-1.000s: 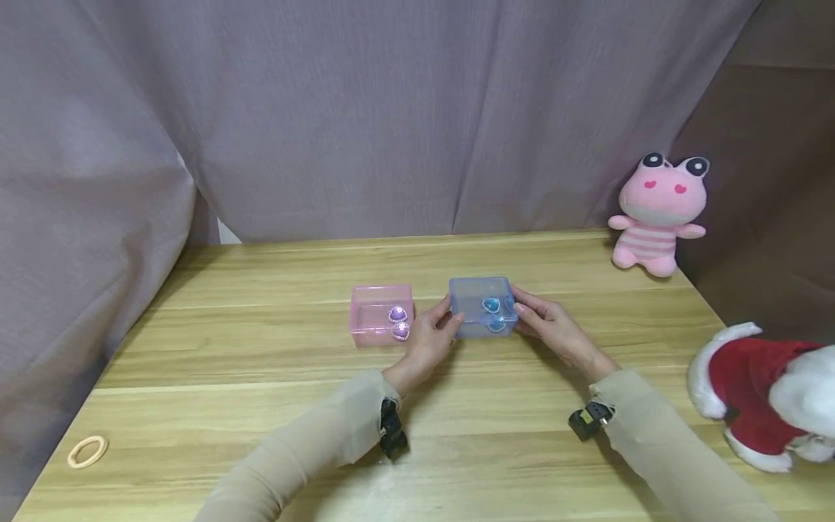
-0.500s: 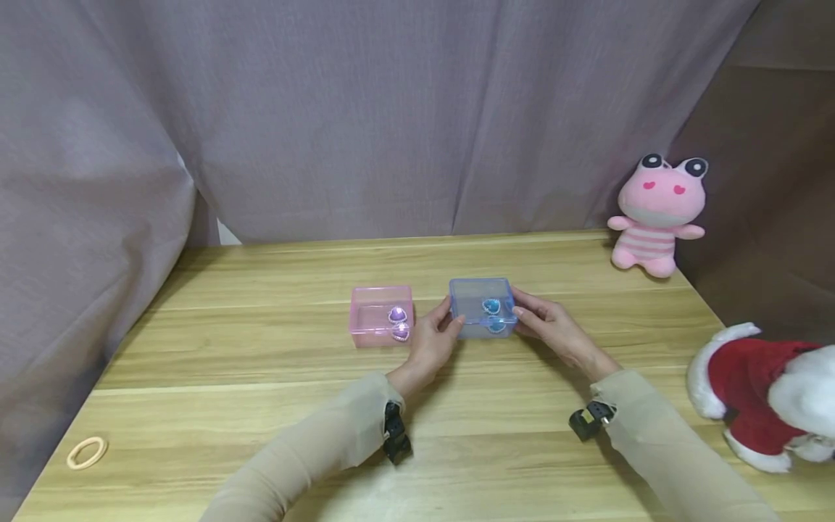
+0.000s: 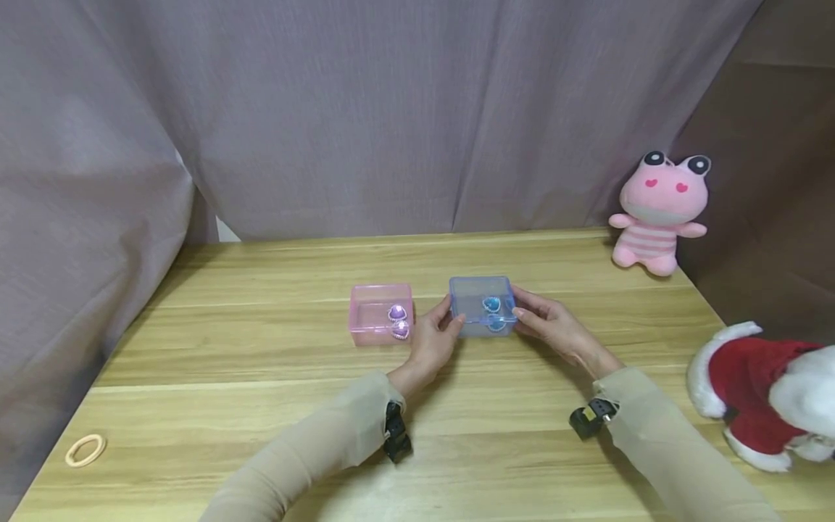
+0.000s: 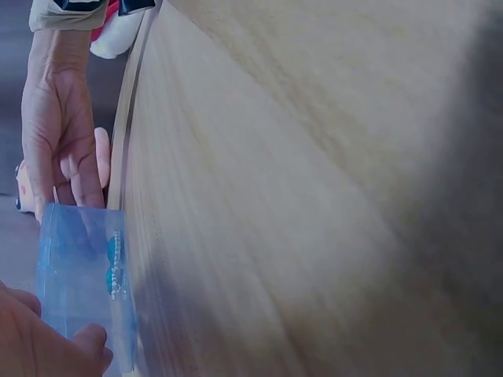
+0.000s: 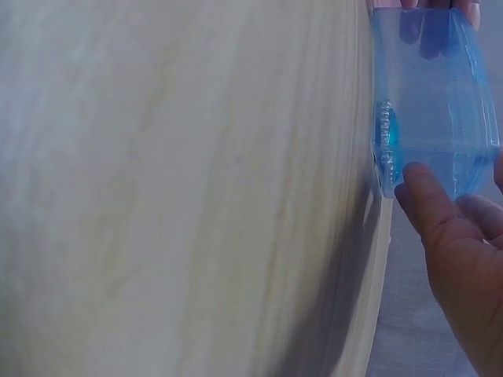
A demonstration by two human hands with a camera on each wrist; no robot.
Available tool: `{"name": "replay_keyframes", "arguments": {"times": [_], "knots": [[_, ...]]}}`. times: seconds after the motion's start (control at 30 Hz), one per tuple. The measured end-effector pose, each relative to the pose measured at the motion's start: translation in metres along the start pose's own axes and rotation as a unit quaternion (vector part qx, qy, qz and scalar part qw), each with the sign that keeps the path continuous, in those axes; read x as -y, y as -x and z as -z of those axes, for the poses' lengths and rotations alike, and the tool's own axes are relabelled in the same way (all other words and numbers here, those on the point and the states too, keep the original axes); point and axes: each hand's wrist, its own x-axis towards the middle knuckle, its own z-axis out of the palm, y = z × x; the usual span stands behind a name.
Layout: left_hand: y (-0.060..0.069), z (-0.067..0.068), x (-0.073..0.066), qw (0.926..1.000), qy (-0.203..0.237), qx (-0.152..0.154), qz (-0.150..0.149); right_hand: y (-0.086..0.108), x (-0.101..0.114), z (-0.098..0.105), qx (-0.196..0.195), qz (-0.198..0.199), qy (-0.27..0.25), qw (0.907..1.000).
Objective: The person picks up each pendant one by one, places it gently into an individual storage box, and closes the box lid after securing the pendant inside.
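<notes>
A see-through blue plastic box (image 3: 471, 299) stands on the table with its lid down. Two blue heart-shaped gems (image 3: 492, 304) with beaded edges lie inside, toward its right side. My left hand (image 3: 432, 339) holds the box's left side, thumb at the front corner. On the opposite side, my right hand (image 3: 559, 332) grips it between thumb and fingers. Both wrist views also show the blue box (image 4: 78, 267) between the two hands. Left of it is a see-through pink box (image 3: 372, 315) holding two purple heart-shaped gems (image 3: 399, 321); my left hand is close to its right side.
A pink frog plush (image 3: 659, 210) sits at the table's back right corner. Farther forward on the right is a red and white plush (image 3: 750, 391). A pale ring (image 3: 85, 450) lies at the front left of the wooden table (image 3: 261, 348). Grey curtain (image 3: 326, 116) hangs behind.
Between one second and half a second ago, my left wrist shifted slightly to the right. Both hands keep their hold on the blue box, which stays in place.
</notes>
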Motion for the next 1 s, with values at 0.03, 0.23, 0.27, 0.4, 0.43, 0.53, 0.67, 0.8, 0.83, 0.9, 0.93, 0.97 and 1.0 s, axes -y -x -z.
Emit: {"name": "replay_keyframes", "arguments": {"times": [0.03,0.23,0.27,0.4,0.43,0.53,0.67,0.8,0.83,0.9,0.93,0.97,1.0], "knots": [[0.0001,-0.0001,0.0002,1.0,-0.001,-0.001,-0.001,0.0001,-0.0001,-0.0002,0.0,0.001,-0.003,1.0],[0.0004,-0.0001,-0.0011,1.0,-0.001,-0.003,-0.007,0.0009,-0.0009,-0.0002,0.002,-0.008,-0.012,0.9999],[0.0005,-0.0001,-0.0014,1.0,-0.001,-0.003,-0.008,0.0011,-0.0011,-0.0002,0.001,-0.009,-0.012,0.9999],[0.0004,0.0005,-0.0021,0.9999,-0.003,-0.005,-0.013,0.0012,-0.0012,-0.0004,-0.005,-0.003,-0.009,0.9999],[0.0004,0.0007,-0.0021,0.9999,-0.002,-0.005,-0.012,0.0011,-0.0012,-0.0005,-0.006,-0.001,-0.009,0.9999],[0.0005,0.0013,-0.0021,0.9999,-0.001,-0.003,-0.012,0.0007,-0.0014,-0.001,-0.011,0.002,-0.008,0.9999],[0.0008,0.0014,-0.0019,0.9999,-0.01,-0.004,-0.013,0.0009,-0.0015,-0.0016,-0.02,-0.003,-0.008,0.9998],[0.0011,0.0008,-0.0017,0.9997,-0.022,-0.008,-0.012,0.0014,-0.0018,-0.0016,-0.029,-0.007,-0.003,0.9996],[0.0012,0.0007,-0.0017,0.9996,-0.024,-0.009,-0.011,0.0016,-0.0017,-0.0016,-0.029,-0.007,-0.004,0.9996],[0.0012,0.0003,-0.0019,0.9995,-0.027,-0.012,-0.012,0.002,-0.0016,-0.0012,-0.029,-0.006,-0.004,0.9995],[0.0012,0.0002,-0.0021,0.9995,-0.027,-0.013,-0.013,0.0021,-0.0013,-0.0011,-0.029,-0.006,-0.005,0.9995],[0.0013,0.0002,-0.0023,0.9994,-0.028,-0.014,-0.012,0.0022,-0.0008,-0.0012,-0.029,-0.006,-0.006,0.9996],[0.0013,0.0002,-0.0026,0.9994,-0.028,-0.014,-0.012,0.0021,-0.0003,-0.0011,-0.028,-0.007,-0.007,0.9996]]}}
